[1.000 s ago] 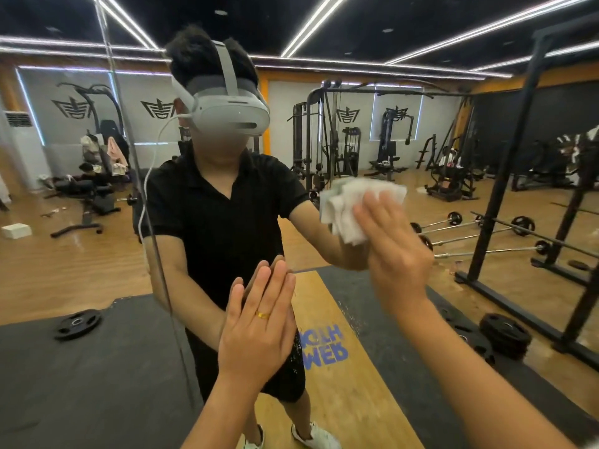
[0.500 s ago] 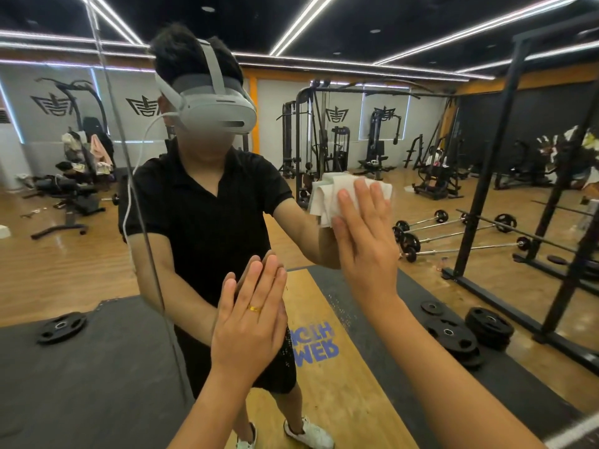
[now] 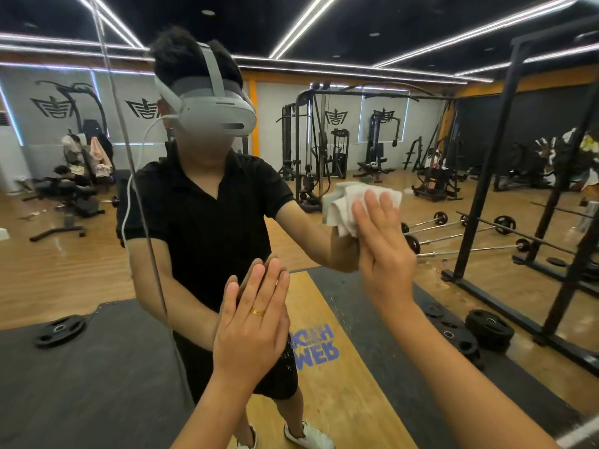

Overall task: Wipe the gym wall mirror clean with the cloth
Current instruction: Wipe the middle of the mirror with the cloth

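The gym wall mirror (image 3: pixel 453 286) fills the whole view and reflects me, a person in black clothes with a white headset. A crumpled white cloth (image 3: pixel 343 205) lies flat against the glass right of centre. My right hand (image 3: pixel 382 247) presses it to the mirror with straight fingers, its palm over the cloth's lower right part. My left hand (image 3: pixel 252 322), with a gold ring, rests flat on the glass lower down, fingers straight and together.
A vertical seam between mirror panels (image 3: pixel 142 222) runs down the left. The glass reflects a black squat rack (image 3: pixel 486 189), barbells (image 3: pixel 470 234), weight plates (image 3: pixel 489 328), cable machines and a wooden lifting platform (image 3: pixel 327 400).
My right hand and the cloth slid up the glass and its fingers straightened flat over the cloth. My left hand stayed planted on the mirror. My head turned slightly.
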Motion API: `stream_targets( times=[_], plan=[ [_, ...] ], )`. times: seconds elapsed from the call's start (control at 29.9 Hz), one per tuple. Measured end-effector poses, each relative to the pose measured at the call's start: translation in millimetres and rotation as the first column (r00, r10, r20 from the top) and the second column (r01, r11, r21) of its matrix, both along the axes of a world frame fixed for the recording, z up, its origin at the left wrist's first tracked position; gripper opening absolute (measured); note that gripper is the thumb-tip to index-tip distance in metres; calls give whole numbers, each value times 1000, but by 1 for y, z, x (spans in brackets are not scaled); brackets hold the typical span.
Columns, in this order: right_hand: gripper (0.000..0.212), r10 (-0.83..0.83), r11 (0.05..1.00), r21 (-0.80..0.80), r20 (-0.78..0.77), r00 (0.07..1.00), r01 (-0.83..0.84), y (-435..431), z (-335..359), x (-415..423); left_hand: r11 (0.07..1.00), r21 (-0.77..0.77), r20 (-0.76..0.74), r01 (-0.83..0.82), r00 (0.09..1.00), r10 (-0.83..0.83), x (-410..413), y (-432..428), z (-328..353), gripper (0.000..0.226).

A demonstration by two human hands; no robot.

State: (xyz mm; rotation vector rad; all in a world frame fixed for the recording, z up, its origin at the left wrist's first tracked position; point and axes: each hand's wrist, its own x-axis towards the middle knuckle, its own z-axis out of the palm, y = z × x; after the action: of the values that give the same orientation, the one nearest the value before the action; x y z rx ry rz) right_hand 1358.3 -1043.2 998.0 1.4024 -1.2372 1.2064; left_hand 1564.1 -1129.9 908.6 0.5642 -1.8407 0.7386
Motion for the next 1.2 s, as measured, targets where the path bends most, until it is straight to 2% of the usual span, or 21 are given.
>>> stream_targets(
  times=[0.07, 0.17, 0.3, 0.4, 0.53, 0.67, 0.8, 0.9, 1.0, 1.04, 1.1, 1.2],
  plan=[
    [45, -3, 999, -51, 40, 999, 5, 1, 28, -15, 1000, -4, -1, 0, 1000, 0, 0, -1, 0, 51],
    [44, 23, 987, -158, 189, 982, 8, 3, 70, -29, 1000, 11, -5, 8, 1000, -8, -1, 0, 0, 51],
    [42, 88, 987, -156, 344, 935, -35, -8, 39, 17, 1000, -1, -10, 1, 1000, -1, -1, 2, 4, 52],
    [45, 97, 995, -13, 210, 973, -96, -8, -2, 30, 1000, 8, -11, 1, 1000, -1, 0, 3, 5, 53],
    [43, 64, 998, 5, 55, 996, -64, 3, 32, -13, 1000, 7, -18, -26, 1000, 26, -2, 4, 4, 53],
    [38, 52, 995, -93, 50, 997, -47, 4, 63, -35, 1000, 8, -41, -18, 999, 18, -3, 4, 6, 50],
    [34, 79, 990, -126, 116, 990, -64, 1, 39, -32, 989, 123, -168, 79, 984, -58, -18, 19, 7, 49],
    [32, 107, 993, -38, -52, 993, -109, 8, 13, -37, 980, 114, -203, 160, 970, -135, -42, 38, 14, 50],
    [29, 47, 998, -40, -239, 970, -58, 16, 31, -66, 968, 55, -151, 246, 960, -236, -80, 59, 38, 48],
    [30, 28, 997, -66, -222, 975, -44, 17, 42, -75, 966, 57, -123, 254, 962, -245, -93, 64, 46, 49],
    [32, 5, 993, -119, -85, 996, -15, 21, 63, -94, 971, 84, -55, 224, 974, -220, -114, 67, 54, 52],
    [35, 16, 988, -154, 82, 996, -3, 26, 78, -115, 991, 68, 26, 111, 993, -113, -130, 53, 43, 54]
  ],
)
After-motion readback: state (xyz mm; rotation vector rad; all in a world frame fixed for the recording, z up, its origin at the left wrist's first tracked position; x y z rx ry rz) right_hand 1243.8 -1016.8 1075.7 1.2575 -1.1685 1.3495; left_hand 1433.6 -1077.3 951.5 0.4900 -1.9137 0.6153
